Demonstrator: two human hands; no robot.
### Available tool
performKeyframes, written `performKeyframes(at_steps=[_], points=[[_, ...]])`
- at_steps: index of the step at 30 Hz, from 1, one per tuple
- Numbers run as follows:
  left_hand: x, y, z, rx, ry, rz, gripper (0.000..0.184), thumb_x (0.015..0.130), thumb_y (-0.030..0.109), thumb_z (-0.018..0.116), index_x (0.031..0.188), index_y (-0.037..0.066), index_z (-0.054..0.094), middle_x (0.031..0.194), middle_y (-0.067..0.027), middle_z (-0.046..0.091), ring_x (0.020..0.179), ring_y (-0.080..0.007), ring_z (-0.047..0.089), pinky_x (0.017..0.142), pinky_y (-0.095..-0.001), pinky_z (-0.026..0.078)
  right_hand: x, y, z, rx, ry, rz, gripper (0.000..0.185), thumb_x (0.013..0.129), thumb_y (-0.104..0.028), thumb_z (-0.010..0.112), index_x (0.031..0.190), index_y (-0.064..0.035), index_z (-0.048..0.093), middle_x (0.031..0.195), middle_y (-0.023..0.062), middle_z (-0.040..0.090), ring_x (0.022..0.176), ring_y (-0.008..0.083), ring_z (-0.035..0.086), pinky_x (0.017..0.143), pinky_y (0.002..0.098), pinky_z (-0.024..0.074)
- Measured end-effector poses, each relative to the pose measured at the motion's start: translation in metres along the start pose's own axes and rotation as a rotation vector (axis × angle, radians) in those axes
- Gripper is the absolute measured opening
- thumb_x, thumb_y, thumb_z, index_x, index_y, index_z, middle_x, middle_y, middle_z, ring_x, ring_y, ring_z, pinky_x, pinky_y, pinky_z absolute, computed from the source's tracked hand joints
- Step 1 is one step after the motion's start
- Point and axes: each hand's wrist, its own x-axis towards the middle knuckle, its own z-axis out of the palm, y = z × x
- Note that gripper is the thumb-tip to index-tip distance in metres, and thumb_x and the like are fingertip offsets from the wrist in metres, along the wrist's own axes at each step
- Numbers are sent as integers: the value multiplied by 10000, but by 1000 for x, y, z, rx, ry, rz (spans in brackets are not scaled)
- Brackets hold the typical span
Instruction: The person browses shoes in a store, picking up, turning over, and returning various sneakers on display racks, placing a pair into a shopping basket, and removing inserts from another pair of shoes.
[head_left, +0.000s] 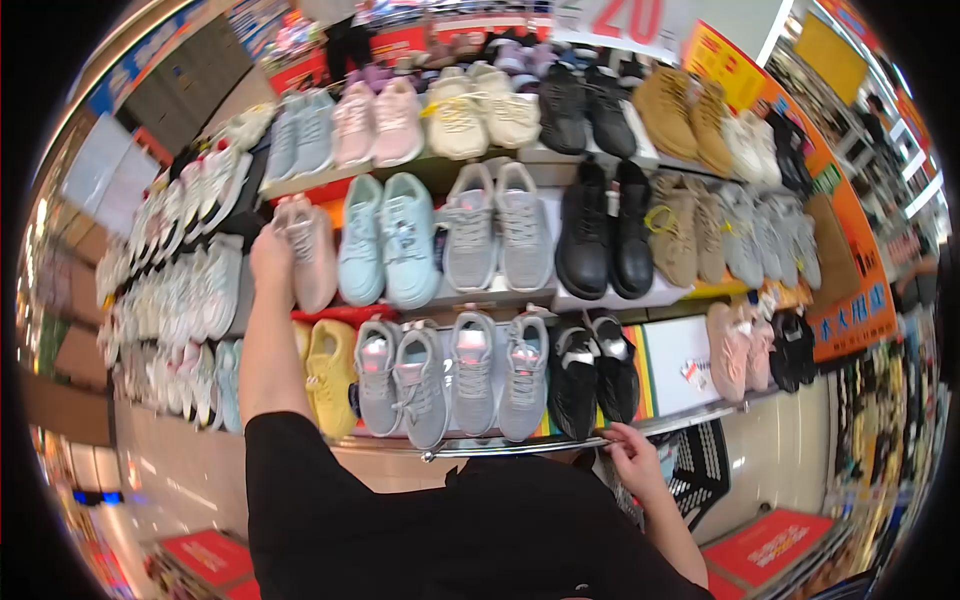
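Note:
My left hand (pixel 271 258) reaches forward to the left end of the middle row and is closed at the side of a pale pink sneaker (pixel 312 262). Its fingertips are partly hidden by the shoe. Right of this sneaker stands a pair of light mint sneakers (pixel 385 240). Below my left forearm is a yellow sneaker (pixel 331 378) in the front row. My right hand (pixel 636 462) is low at the front metal rail (pixel 520 445), below the black shoes (pixel 595 375). Its fingers are partly spread, with nothing seen in them.
Shoes stand in several stepped rows. Grey sneakers (pixel 497 235) and black boots (pixel 603 230) fill the middle. White sneakers (pixel 190 290) line the left side. A black basket (pixel 700 465) is below the rail at right. An orange sign board (pixel 850 270) borders the right end.

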Motion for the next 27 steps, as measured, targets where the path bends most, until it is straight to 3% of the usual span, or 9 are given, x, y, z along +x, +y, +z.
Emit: performKeyframes(at_steps=[1,3,6,7,14,16,21,23,27], points=[[2,1,1,-73,-2,-50,316,904,300,531,1068,60,654,1065,-220,669,1034,-416,617,870,-505,483,-11,19,-9,54,66,-1,380,909,-15,578,1289,-7,552,1078,104,695,854,116,653,752,250,523],[20,-24,23,-223,-55,-85,372,910,349,533,1141,85,655,1124,-193,669,1072,-368,622,894,-463,486,-37,41,-27,-99,181,55,371,911,-35,579,1281,-15,557,1065,110,696,851,126,652,755,260,524],[35,-50,47,-378,-39,-33,319,945,314,495,1017,26,613,1032,-214,667,954,-383,629,807,-453,487,-80,47,-44,-366,312,266,345,894,-153,605,1212,-22,599,1067,171,685,934,301,667,823,372,529],[31,-42,34,-180,-42,14,325,957,323,489,973,13,587,994,-245,652,921,-416,619,778,-470,476,-94,52,-48,-487,317,326,355,886,-187,612,1201,-24,607,1070,189,677,973,346,655,850,405,522],[44,-52,50,-121,-113,99,396,959,357,509,1195,41,549,1116,-207,649,1034,-405,611,844,-458,472,-139,91,-46,-694,265,483,355,885,-314,598,1084,-24,647,1002,206,659,978,388,614,867,469,485],[30,-24,42,95,279,-33,463,947,352,539,1278,29,526,1186,-225,623,1092,-422,582,890,-470,473,-142,93,-41,-725,367,430,339,870,-323,625,1045,-34,662,968,204,655,946,384,616,841,466,493],[-64,93,-17,-143,576,316,536,919,341,623,1289,-34,526,1233,-268,576,1150,-417,546,961,-486,453,-149,115,-36,-814,417,658,348,891,-398,578,983,-73,658,890,175,680,871,375,654,758,488,519],[-148,172,-40,-226,486,380,490,921,264,626,1268,-68,530,1244,-257,575,1160,-392,551,985,-471,445,-154,124,-33,-822,424,640,360,899,-402,561,996,-64,636,843,170,684,783,365,667,705,482,527],[-263,233,-4,-529,323,892,388,908,101,614,1251,-57,525,1275,-247,540,1197,-380,525,1022,-459,417,-147,115,-33,-753,494,673,337,882,-373,574,961,-50,631,824,163,688,755,355,673,688,477,533]])
